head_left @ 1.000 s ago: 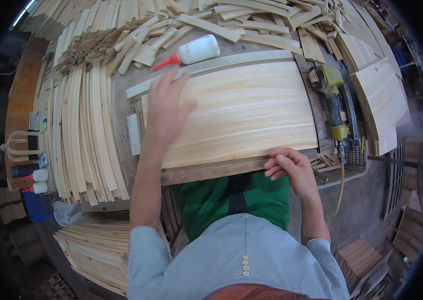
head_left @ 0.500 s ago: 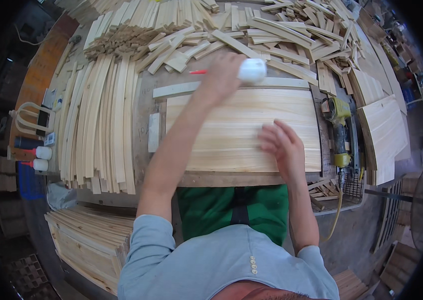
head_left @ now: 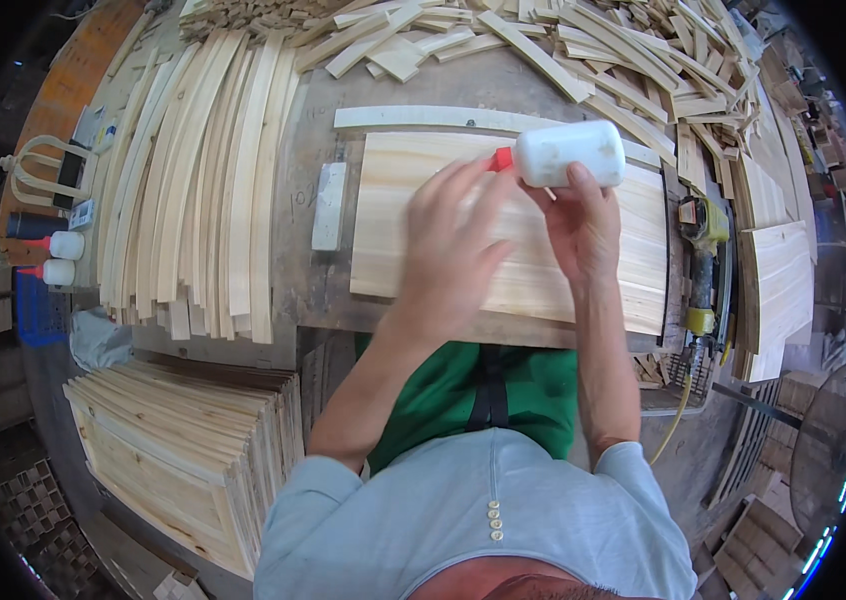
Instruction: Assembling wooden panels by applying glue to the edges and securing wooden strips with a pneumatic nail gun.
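A white squeeze bottle (head_left: pixel 575 152) with a red cap (head_left: pixel 502 159) lies sideways in the air over the flat wooden panel (head_left: pixel 533 282). My right hand (head_left: pixel 588 225) is closed round the bottle's lower side, thumb on its body. Close to the cap is my left hand (head_left: pixel 448 250), smeared a little by motion. Its fingers are stretched out and the thumb stands apart, with nothing seen in it. Behind the panel runs a pale wooden strip (head_left: pixel 403 118), partly hidden by the bottle. A short pale block (head_left: pixel 329 207) lies left of the panel.
Long slats (head_left: pixel 203 180) are stacked at the left, with loose wood pieces (head_left: pixel 633 60) heaped at the back. A yellow-green power tool (head_left: pixel 705 222) lies to the right. Two more red-tipped bottles (head_left: pixel 65 246) stand far left. Stacked panels (head_left: pixel 158 440) are low left.
The bottle has passed from my left hand to my right and come nearer. My left hand has drawn back toward me, and the view has shifted.
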Demonstrator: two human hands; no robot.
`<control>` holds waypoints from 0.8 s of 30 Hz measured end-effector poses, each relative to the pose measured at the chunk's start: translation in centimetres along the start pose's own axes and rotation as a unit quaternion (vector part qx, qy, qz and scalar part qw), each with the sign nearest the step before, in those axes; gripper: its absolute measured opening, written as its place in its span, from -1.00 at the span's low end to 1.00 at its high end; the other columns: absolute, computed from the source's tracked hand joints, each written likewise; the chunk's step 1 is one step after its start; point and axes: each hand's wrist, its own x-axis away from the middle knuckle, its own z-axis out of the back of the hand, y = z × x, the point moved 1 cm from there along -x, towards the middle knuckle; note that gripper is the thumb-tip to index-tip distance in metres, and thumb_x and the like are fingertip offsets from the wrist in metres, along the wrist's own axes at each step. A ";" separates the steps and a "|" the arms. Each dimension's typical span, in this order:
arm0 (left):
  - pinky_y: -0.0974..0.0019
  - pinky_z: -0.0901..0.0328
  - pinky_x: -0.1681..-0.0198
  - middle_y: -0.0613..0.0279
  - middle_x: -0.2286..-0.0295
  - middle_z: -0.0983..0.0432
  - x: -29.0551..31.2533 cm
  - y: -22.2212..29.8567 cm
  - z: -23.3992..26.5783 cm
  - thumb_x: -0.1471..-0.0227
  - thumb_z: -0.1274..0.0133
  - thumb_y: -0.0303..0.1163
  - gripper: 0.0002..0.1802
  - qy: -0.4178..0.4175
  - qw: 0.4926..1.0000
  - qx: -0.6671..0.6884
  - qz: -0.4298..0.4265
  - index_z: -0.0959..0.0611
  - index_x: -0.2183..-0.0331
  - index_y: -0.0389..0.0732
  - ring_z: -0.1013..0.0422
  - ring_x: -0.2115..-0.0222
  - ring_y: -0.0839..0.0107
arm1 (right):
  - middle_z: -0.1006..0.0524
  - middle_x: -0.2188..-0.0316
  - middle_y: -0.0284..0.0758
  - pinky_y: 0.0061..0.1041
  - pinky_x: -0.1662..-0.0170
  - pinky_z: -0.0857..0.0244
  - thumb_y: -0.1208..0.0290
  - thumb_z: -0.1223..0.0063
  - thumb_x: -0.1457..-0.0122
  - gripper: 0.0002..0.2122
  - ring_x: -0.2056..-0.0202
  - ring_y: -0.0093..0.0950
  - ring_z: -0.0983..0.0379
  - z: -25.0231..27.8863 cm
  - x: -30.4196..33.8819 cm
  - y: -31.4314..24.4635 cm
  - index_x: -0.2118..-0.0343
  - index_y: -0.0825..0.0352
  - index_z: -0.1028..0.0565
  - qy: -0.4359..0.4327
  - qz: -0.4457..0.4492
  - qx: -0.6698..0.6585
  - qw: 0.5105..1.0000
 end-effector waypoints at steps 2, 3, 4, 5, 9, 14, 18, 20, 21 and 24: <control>0.14 -0.19 -0.11 0.06 0.00 -0.36 4.0 -2.5 3.2 0.25 -0.28 -0.53 -0.38 -0.021 0.997 -0.041 0.064 -0.53 0.03 -0.21 -0.25 -0.05 0.09 | -0.47 0.09 -0.22 -0.21 -0.02 -0.40 0.44 -0.12 -0.14 -0.59 0.05 -0.37 -0.44 -0.9 -1.7 -0.9 -0.03 0.40 -0.31 -0.009 0.015 0.040 0.999; 0.14 -0.20 -0.10 0.08 0.02 -0.38 5.7 -3.5 4.4 0.25 -0.28 -0.54 -0.42 -0.035 0.991 -0.081 0.097 -0.56 0.07 -0.22 -0.26 -0.04 0.10 | -0.47 0.09 -0.21 -0.24 0.02 -0.44 0.44 -0.14 -0.12 -0.58 0.07 -0.37 -0.46 -1.3 -2.6 -1.2 -0.02 0.41 -0.31 -0.031 0.034 0.076 0.996; 0.14 -0.20 -0.10 0.08 0.02 -0.38 6.8 -3.9 5.4 0.25 -0.28 -0.54 -0.42 -0.037 0.991 -0.079 0.099 -0.56 0.07 -0.22 -0.26 -0.04 0.10 | -0.47 0.10 -0.19 -0.26 0.05 -0.47 0.44 -0.17 -0.10 -0.57 0.08 -0.37 -0.47 -1.7 -3.5 -1.4 -0.02 0.41 -0.31 -0.055 0.054 0.113 0.991; 0.16 -0.22 -0.08 0.10 0.02 -0.39 7.6 -4.5 6.3 0.25 -0.29 -0.53 -0.45 -0.047 0.986 -0.075 0.138 -0.58 0.09 -0.23 -0.28 -0.01 0.12 | -0.47 0.11 -0.21 -0.32 0.08 -0.48 0.42 -0.21 -0.08 -0.54 0.08 -0.38 -0.47 -2.1 -4.3 -0.9 -0.01 0.42 -0.32 -0.070 0.051 0.115 0.990; 0.20 -0.27 -0.03 0.14 0.06 -0.42 9.4 -6.8 6.7 0.27 -0.31 -0.51 -0.48 -0.073 0.981 -0.036 0.177 -0.61 0.13 -0.25 -0.32 0.05 0.18 | -0.48 0.14 -0.25 -0.46 0.17 -0.48 0.40 -0.28 -0.03 -0.49 0.14 -0.44 -0.50 -4.8 -6.9 1.6 -0.02 0.40 -0.32 -0.104 0.034 0.156 0.982; 0.17 -0.26 0.02 0.15 0.10 -0.44 9.6 -7.2 6.3 0.28 -0.33 -0.46 -0.51 -0.056 0.982 -0.014 0.177 -0.62 0.18 -0.25 -0.33 0.10 0.15 | -0.49 0.14 -0.24 -0.46 0.18 -0.48 0.38 -0.33 0.00 -0.44 0.13 -0.43 -0.49 -5.9 -8.3 4.5 -0.03 0.39 -0.30 -0.107 0.053 0.170 0.978; 0.18 -0.27 0.04 0.16 0.10 -0.45 9.7 -7.4 6.3 0.29 -0.34 -0.46 -0.51 -0.053 0.983 -0.014 0.178 -0.63 0.19 -0.25 -0.33 0.11 0.16 | -0.49 0.15 -0.23 -0.46 0.19 -0.49 0.36 -0.34 0.00 -0.46 0.16 -0.43 -0.50 -6.4 -8.5 5.1 0.01 0.40 -0.31 -0.100 0.059 0.183 0.976; 0.18 -0.27 0.04 0.16 0.10 -0.45 9.6 -7.4 6.3 0.29 -0.34 -0.46 -0.51 -0.054 0.983 -0.013 0.177 -0.63 0.19 -0.25 -0.33 0.11 0.16 | -0.49 0.16 -0.22 -0.46 0.19 -0.49 0.36 -0.34 0.00 -0.47 0.17 -0.43 -0.51 -6.4 -8.7 5.3 0.02 0.40 -0.31 -0.104 0.056 0.194 0.974; 0.18 -0.27 0.04 0.16 0.10 -0.45 9.5 -7.3 6.3 0.30 -0.34 -0.46 -0.51 -0.054 0.983 -0.014 0.177 -0.63 0.19 -0.24 -0.33 0.11 0.16 | -0.49 0.16 -0.22 -0.46 0.19 -0.49 0.36 -0.34 0.00 -0.47 0.18 -0.43 -0.51 -6.4 -8.8 5.4 0.02 0.41 -0.31 -0.107 0.064 0.205 0.971; 0.18 -0.27 0.03 0.16 0.10 -0.45 9.5 -7.4 6.4 0.29 -0.34 -0.46 -0.51 -0.057 0.982 -0.016 0.179 -0.63 0.19 -0.23 -0.34 0.11 0.16 | -0.50 0.17 -0.22 -0.47 0.20 -0.48 0.35 -0.33 0.00 -0.48 0.19 -0.43 -0.51 -6.4 -9.0 5.8 0.03 0.43 -0.31 -0.121 0.081 0.216 0.965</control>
